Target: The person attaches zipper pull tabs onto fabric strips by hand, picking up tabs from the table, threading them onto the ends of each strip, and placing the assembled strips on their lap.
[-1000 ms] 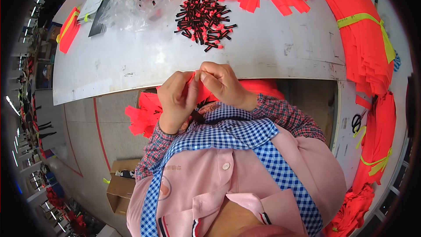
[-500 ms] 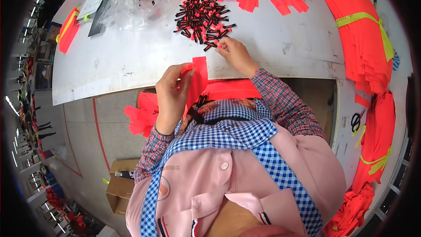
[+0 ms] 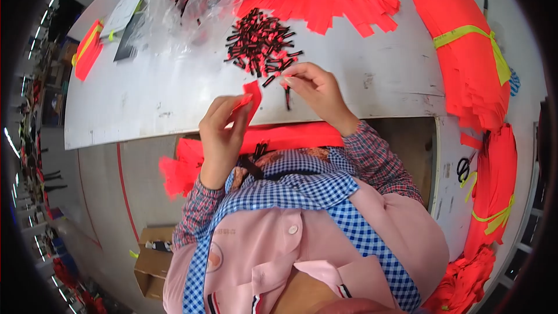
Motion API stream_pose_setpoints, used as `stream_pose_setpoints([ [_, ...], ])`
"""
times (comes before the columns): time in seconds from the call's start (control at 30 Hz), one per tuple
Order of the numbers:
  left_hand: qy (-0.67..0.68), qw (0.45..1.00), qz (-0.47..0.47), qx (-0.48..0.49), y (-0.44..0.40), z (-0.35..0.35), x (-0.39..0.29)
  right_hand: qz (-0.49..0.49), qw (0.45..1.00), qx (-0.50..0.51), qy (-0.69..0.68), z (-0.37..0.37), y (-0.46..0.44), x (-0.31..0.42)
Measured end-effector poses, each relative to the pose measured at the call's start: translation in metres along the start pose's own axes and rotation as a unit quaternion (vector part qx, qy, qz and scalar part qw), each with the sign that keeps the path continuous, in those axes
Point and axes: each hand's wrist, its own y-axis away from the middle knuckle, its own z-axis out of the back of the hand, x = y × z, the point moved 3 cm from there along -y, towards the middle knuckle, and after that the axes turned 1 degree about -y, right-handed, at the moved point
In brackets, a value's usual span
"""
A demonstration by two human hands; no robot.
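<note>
1. A red strip [image 3: 254, 97] is pinched between the thumb and fingers of the left hand [image 3: 221, 127], the grip closed on it, its upper end left free over the near edge of the worktop [image 3: 372, 90]
2. A small black-and-red tab [image 3: 288, 99] is held at its top by the right hand [image 3: 317, 88], the grip closed down to thumb and fingertips, its black end hung below them
3. The tab's upper end is mostly covered by the fingertips, and the lower part of the strip is hidden by the left hand; whether it is joined to the red fabric [image 3: 293, 135] at the waist cannot be told
4. A pile of similar tabs [image 3: 256, 40] is spread just beyond the right hand, single pieces hard to make out
5. A clear plastic bag [image 3: 197, 32] is set left of the pile, its contents blurred by folds
6. A fan of red strips [image 3: 325, 0] is cut off by the top edge
7. A large red bundle [image 3: 465, 75] is tied with a yellow band [image 3: 465, 35] at the right
</note>
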Motion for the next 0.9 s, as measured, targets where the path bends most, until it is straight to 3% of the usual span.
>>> stream_pose_setpoints([
  [0.1,0.013,0.999,-0.045,0.008,0.000,-0.006,-0.008,-0.003,0.996,0.061,0.070,-0.019,0.010,0.043],
  [0.23,0.011,0.998,-0.060,0.014,0.002,-0.005,-0.022,0.082,0.988,0.071,0.107,-0.038,0.012,0.055],
  [0.33,0.003,0.998,-0.062,0.011,0.004,-0.002,-0.024,0.056,0.987,0.074,0.135,-0.040,0.013,0.061],
  [0.43,0.004,0.998,-0.064,0.006,0.006,-0.001,-0.020,0.103,0.975,0.080,0.178,-0.041,0.012,0.066],
  [0.63,-0.075,0.993,-0.091,0.024,0.008,-0.003,-0.016,0.235,0.905,0.131,0.328,-0.040,0.006,0.073],
  [0.73,-0.109,0.988,-0.103,0.037,0.008,-0.002,-0.019,0.232,0.897,0.147,0.348,-0.039,0.008,0.071],
  [0.9,-0.033,0.996,-0.059,0.052,0.008,0.002,-0.020,0.181,0.918,0.173,0.308,-0.040,0.007,0.072],
])
